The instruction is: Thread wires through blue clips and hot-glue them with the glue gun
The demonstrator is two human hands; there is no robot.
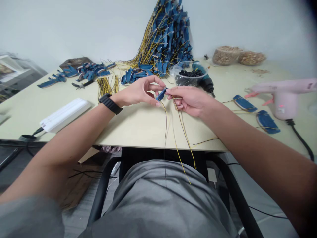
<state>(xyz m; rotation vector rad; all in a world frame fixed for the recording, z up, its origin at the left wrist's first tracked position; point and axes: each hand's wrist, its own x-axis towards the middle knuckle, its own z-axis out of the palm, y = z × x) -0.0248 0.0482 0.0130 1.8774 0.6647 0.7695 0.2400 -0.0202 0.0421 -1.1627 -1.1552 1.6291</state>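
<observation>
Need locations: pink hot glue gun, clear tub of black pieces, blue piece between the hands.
Pink hot glue gun (284, 99), head view, point on its body.
Clear plastic tub (188, 63), head view, point on its rim.
Blue piece (161, 95), head view, point on its middle.

Two bare forearms (70, 145) reach forward from short grey sleeves (27, 216) and converge at the centre. The left hand (137, 93), a black segmented wrist strap (110, 103) around its wrist, curls into a thumb-and-finger pinch. The right hand (188, 101) angles in opposite, its fingertips pinching just beside the left's.
</observation>
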